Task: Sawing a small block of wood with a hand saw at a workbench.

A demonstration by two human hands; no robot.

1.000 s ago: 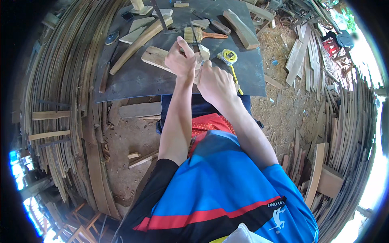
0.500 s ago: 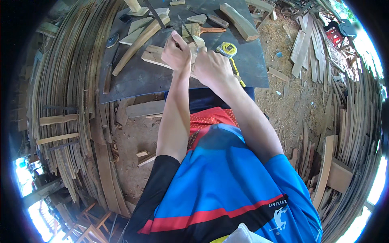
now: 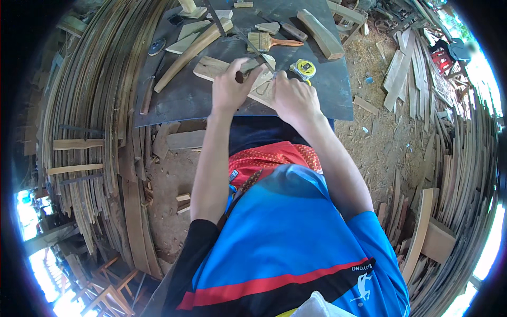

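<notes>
A long thin metal blade (image 3: 253, 48) slants across a pale wooden board (image 3: 206, 68) on the dark tabletop (image 3: 190, 100). My right hand (image 3: 296, 98) is closed at the blade's lower right end, its grip mostly hidden under the fingers. My left hand (image 3: 229, 87) is curled at the board, thumb reaching right toward the blade and a pale piece of wood; what it grips is unclear. Just beyond them lies a paintbrush with an orange wooden handle (image 3: 285, 42). A yellow tape measure (image 3: 304, 69) rests beside my right hand.
Wood offcuts (image 3: 319, 37), a curved length of wood (image 3: 185, 63) and a round disc (image 3: 157, 46) share the tabletop. Tall stacks of boards flank me at left (image 3: 79, 121) and right (image 3: 465, 185). Planks (image 3: 401, 68) and scraps lie on the dirt floor.
My left hand has moved down and left, its thumb turning from upward to rightward. My right hand has shifted right with the blade. The whole view has shifted slightly.
</notes>
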